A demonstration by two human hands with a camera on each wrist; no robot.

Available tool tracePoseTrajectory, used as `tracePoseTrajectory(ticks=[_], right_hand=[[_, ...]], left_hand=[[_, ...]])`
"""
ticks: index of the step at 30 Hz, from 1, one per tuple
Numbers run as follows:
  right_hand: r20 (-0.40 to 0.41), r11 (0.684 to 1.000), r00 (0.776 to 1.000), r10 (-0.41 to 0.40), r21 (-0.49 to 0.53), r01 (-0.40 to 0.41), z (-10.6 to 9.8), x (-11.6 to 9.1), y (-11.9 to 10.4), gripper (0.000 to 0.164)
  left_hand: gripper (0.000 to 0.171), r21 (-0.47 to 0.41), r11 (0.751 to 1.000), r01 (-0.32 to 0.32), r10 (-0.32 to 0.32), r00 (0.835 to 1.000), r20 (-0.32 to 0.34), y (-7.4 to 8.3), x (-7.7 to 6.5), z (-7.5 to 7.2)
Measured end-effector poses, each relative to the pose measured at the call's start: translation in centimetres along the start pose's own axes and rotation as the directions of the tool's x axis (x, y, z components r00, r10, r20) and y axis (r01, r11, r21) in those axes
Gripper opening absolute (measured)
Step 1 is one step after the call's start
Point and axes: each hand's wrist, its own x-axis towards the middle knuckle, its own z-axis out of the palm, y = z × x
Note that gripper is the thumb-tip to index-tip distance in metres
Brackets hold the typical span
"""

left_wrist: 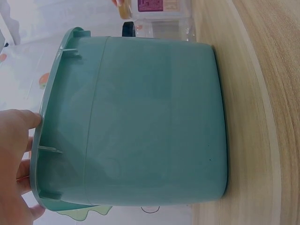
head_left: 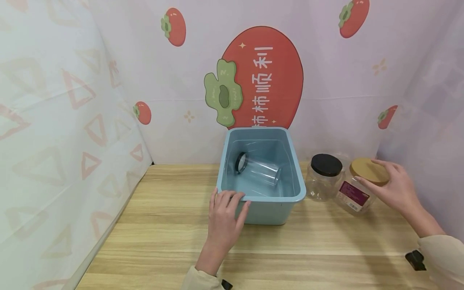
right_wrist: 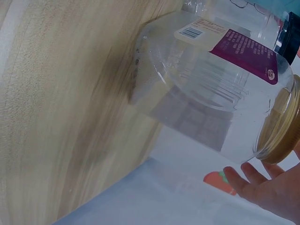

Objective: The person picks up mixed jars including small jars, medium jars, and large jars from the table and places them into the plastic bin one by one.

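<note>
My left hand (head_left: pixel 225 219) holds the near rim of a blue plastic tub (head_left: pixel 232 213), with fingers over the edge and thumb on the outer side. Inside the tub lies a clear jar (head_left: pixel 262 169) with a black lid, on its side. At the right, my right hand (head_left: pixel 396 185) is spread around the yellow-brown lid (head_left: pixel 369 171) of a clear jar (right_wrist: pixel 201 93). Its thumb and index finger lie at the lid's edges. In the right wrist view several fingertips (right_wrist: pixel 232 172) extend loosely beside that lid. The jar stands on the table and bears a purple label (head_left: pixel 354 193).
Another clear jar with a black lid (head_left: pixel 326 165) stands between the tub and the yellow-lidded jar. The wooden table (head_left: pixel 163 225) meets a printed cloth backdrop (head_left: pixel 181 72) behind the tub, with cloth walls on the left and right.
</note>
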Motion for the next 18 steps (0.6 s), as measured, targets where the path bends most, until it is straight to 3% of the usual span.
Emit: tracePoseTrajectory(ticks=[18], right_hand=[[0.042, 0.999, 0.998, 0.044, 0.03, -0.045, 0.6, -0.11, 0.91, 0.079]], left_hand=[[0.023, 0.003, 1.0, -0.012, 0.012, 1.0, -0.014, -0.18, -0.18, 0.32]])
